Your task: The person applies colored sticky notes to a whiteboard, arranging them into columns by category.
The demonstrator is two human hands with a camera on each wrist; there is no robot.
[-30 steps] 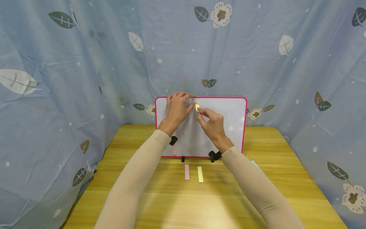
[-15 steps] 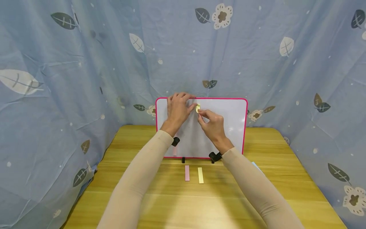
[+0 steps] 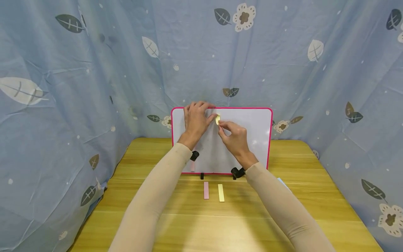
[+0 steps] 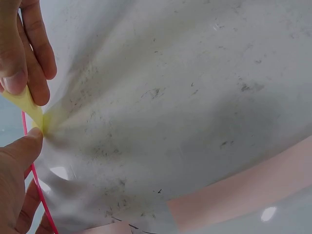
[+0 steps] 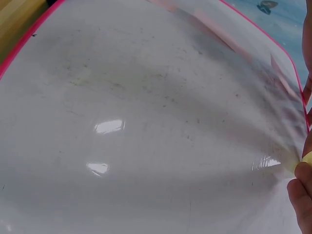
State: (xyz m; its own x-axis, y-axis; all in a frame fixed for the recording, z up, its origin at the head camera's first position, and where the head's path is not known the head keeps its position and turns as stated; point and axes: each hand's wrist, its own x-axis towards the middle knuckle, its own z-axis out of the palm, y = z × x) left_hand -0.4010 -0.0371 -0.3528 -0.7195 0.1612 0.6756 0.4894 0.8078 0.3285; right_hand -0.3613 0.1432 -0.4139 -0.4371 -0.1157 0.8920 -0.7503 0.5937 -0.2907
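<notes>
A whiteboard (image 3: 256,131) with a pink-red rim stands upright on the table. My left hand (image 3: 196,120) grips its top edge, fingers over the rim and thumb on the front face. In the left wrist view that thumb presses the upper end of a yellow sticky strip (image 4: 29,108) against the board. My right hand (image 3: 235,138) pinches the lower end of this strip between thumb and index finger; the strip bends away from the surface. Pale pink strips (image 4: 243,192) lie on the board's left part, mostly hidden by my left arm in the head view.
On the wooden table (image 3: 201,227), a pink strip pad (image 3: 206,190) and a yellow strip pad (image 3: 221,193) lie in front of the board. A blue item (image 3: 283,183) shows partly behind my right forearm. Black feet (image 3: 202,176) support the board. A patterned curtain (image 3: 195,52) surrounds the table.
The yellow strip's curve has shifted slightly between the pinching right fingers and the left thumb. Both hands stay almost in place; the left forearm has moved a little to the right.
</notes>
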